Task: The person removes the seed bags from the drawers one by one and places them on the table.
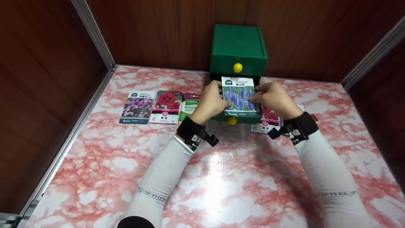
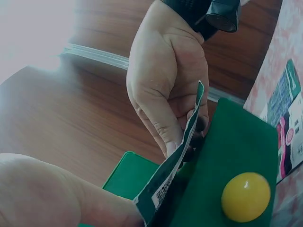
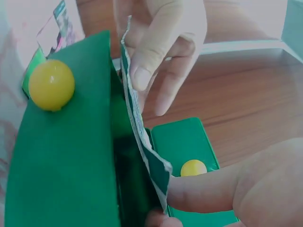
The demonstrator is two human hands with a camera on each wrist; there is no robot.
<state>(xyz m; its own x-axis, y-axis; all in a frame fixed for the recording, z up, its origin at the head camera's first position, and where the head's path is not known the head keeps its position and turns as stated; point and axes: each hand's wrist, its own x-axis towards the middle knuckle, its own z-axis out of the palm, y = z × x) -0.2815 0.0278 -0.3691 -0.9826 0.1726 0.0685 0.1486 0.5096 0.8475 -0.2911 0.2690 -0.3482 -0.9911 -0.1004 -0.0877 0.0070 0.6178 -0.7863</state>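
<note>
A seed packet (image 1: 239,96) with purple lavender-like flowers is held upright over the pulled-out lower drawer (image 1: 250,120) of a small green cabinet (image 1: 239,41). My left hand (image 1: 210,100) pinches its left edge, thumb in front. At the opposite edge, my right hand (image 1: 276,97) pinches it the same way. In the left wrist view, the packet (image 2: 177,153) appears edge-on, just behind the drawer's front with its yellow knob (image 2: 246,196). The right wrist view shows the packet's lower edge (image 3: 128,71) beside the drawer opening.
Left of the cabinet lie a purple-flower packet (image 1: 138,107), a red-flower packet (image 1: 166,107) and a green packet (image 1: 190,107). Another red-flower packet (image 1: 265,125) lies partly under my right hand. The cabinet's shut upper drawer has a yellow knob (image 1: 237,67); wooden panels enclose the marbled table (image 1: 126,177).
</note>
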